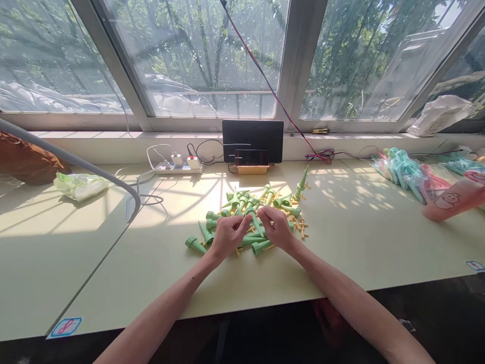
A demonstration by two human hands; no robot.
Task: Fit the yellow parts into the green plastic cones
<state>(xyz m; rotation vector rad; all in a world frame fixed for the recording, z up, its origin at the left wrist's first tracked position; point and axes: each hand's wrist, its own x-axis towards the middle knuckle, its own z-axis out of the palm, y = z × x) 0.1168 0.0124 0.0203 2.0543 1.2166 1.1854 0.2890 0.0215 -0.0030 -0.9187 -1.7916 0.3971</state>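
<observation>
Sunlit table (352,253); left hand (229,234), right hand (278,230) at piled green spikes (256,226)

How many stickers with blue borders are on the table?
2. One sticker is at the table's near-left edge; the other sticker is at its near-right edge. More could be hidden under things.

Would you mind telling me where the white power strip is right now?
In the head view, the white power strip lies at the back of the table, left of the black screen and behind and left of the green cones.
</observation>
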